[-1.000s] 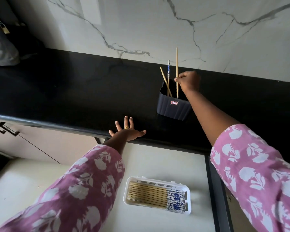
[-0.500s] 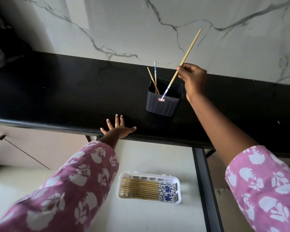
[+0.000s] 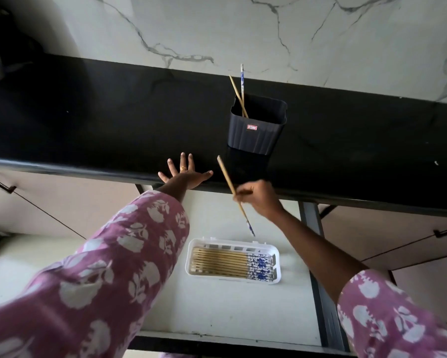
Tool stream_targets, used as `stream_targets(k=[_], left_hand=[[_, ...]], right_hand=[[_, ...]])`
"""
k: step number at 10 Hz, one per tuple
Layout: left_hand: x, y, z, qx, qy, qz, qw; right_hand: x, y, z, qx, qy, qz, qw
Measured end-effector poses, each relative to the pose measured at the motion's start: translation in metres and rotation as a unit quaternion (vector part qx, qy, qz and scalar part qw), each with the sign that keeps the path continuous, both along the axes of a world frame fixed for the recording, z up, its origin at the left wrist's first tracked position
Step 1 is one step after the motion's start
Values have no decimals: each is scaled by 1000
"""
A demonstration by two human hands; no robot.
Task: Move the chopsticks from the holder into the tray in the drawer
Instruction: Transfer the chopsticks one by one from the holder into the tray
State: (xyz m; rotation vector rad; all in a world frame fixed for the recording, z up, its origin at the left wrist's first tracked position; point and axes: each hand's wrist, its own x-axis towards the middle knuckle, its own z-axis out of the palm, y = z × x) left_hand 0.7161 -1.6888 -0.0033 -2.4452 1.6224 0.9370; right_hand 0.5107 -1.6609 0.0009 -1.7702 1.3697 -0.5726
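Below marble wall, black countertop

Soft daylight, dim upper left, wide-angle warping

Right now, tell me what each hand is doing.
Left hand: open, fingers spread flat on the black countertop.
Right hand: closed on one chopstick, above the white tray.

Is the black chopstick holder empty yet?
Not empty. Two chopsticks stand in the holder; the right hand holds another chopstick.
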Motion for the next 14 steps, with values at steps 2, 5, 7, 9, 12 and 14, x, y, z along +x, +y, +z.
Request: stream_targets(k=[2, 5, 7, 9, 12, 14], left_hand=[[1, -1, -1, 1, -3, -6, 1000], [1, -4, -3, 4, -4, -6, 1000], [2, -7, -3, 10, -2, -6, 1000], [3, -8, -2, 12, 2, -6, 1000], [2, -8, -1, 15, 0, -5, 1000], [2, -8, -2, 12, 3, -3, 1000]], right_hand=[[1, 46, -64, 70, 186, 150, 968], [14, 78, -109, 68, 313, 228, 919], [20, 87, -130, 63, 365, 231, 900], [21, 90, -128, 85, 317, 189, 925], [23, 95, -126, 74, 307, 189, 930], [21, 95, -123, 71, 308, 205, 926]])
